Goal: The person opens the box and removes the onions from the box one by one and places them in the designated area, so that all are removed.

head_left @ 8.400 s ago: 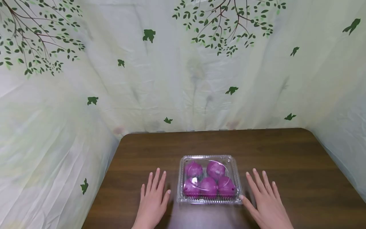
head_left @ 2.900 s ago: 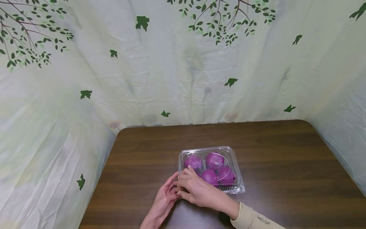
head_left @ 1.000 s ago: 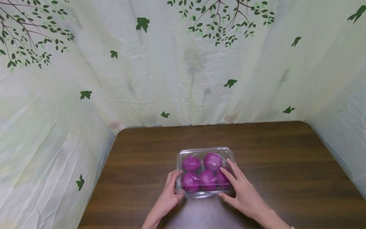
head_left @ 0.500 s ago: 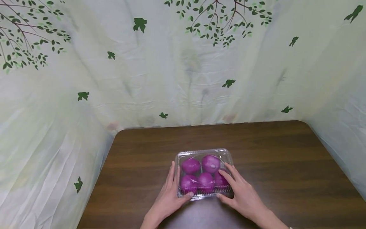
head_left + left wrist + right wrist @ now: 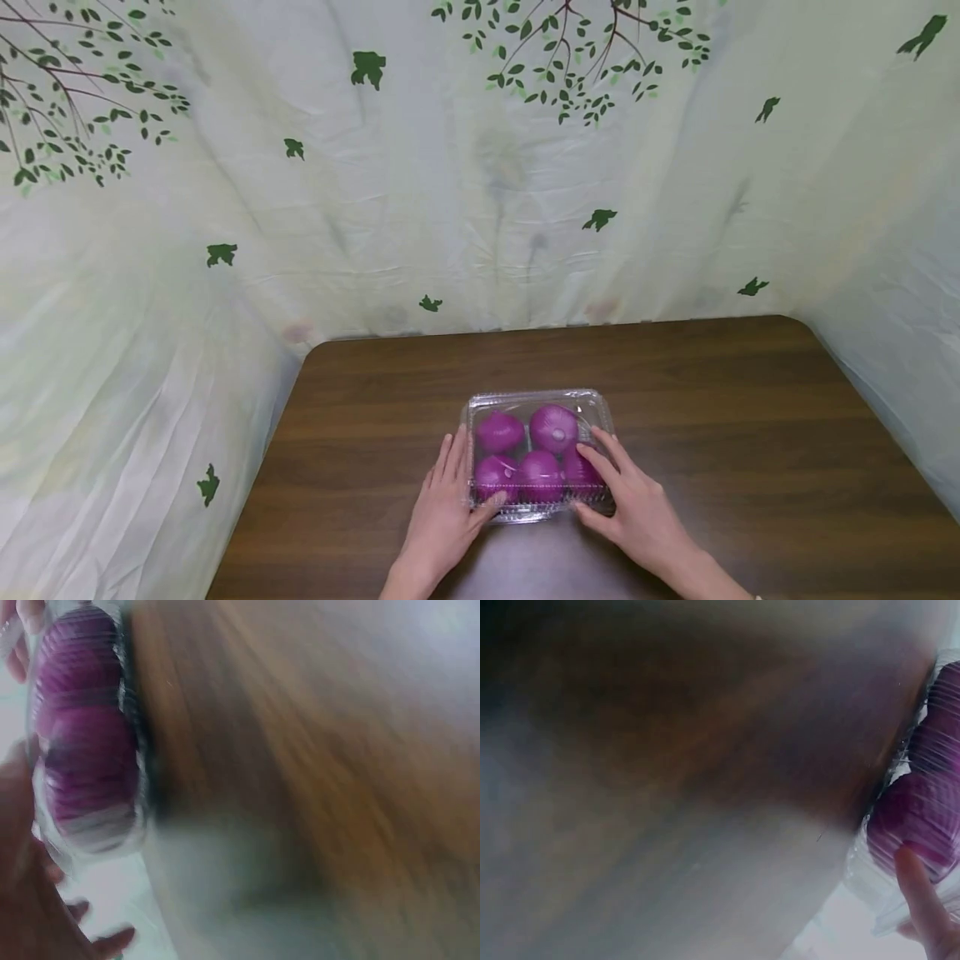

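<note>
Five purple balls (image 5: 553,428) show through a clear box (image 5: 537,394) on the brown table (image 5: 720,408), and two bare hands frame it from the near side. From where I stand, the box sits about midway between the table's left and right edges, well back from the far edge and its rounded corners. Its own sides run nearly in line with that far edge.

The left hand (image 5: 442,525) lies flat along the box's left side, fingers nearly straight and close together, pointing toward the far edge. Its thumb slants inward over the near left corner of the box — touching, by the look of it, not clamped. The right hand (image 5: 643,518) comes in at a slant from the near right, wrist low. Its fingers are spread and gently arched, the tips resting on the right part of the lid, the thumb reaching to the box's near edge. Neither hand is clenched; both seem to rest on the box in a loose way — fingers released, steadying rather than gripping.

Behind the table hangs a pale sheet (image 5: 465,192) printed with leafy branches (image 5: 573,50) and dark green shapes.
</note>
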{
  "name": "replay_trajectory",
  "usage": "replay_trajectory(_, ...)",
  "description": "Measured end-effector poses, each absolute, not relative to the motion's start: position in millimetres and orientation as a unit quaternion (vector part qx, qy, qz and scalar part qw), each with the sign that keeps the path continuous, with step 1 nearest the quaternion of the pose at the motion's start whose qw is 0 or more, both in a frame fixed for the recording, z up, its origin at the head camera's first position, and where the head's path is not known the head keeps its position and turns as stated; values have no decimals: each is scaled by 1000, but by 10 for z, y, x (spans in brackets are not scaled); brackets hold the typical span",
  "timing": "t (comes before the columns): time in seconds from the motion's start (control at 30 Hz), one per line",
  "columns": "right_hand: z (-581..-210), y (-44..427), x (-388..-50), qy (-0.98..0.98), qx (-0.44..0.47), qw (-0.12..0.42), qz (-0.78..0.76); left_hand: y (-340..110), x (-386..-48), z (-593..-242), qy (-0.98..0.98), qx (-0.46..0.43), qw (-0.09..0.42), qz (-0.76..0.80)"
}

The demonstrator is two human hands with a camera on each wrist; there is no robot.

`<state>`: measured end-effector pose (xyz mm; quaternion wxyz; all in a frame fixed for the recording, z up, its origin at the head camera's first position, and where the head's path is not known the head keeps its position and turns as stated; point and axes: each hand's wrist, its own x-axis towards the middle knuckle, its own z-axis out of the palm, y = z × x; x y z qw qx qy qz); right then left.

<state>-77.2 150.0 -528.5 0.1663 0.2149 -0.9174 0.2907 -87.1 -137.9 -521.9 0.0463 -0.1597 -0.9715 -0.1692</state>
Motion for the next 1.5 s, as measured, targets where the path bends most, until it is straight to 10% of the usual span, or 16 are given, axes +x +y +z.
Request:
replay_trajectory(0.93, -5127, 1667, -873, -880, 282, 213, 317, -1428, -1006, -5246, -951, -164, -26, -261)
replay_trajectory(1.5, -4301, 2093, -1352, -873, 272, -144, 378, -1396, -1020, -5219, -956, -140, -52, -253)
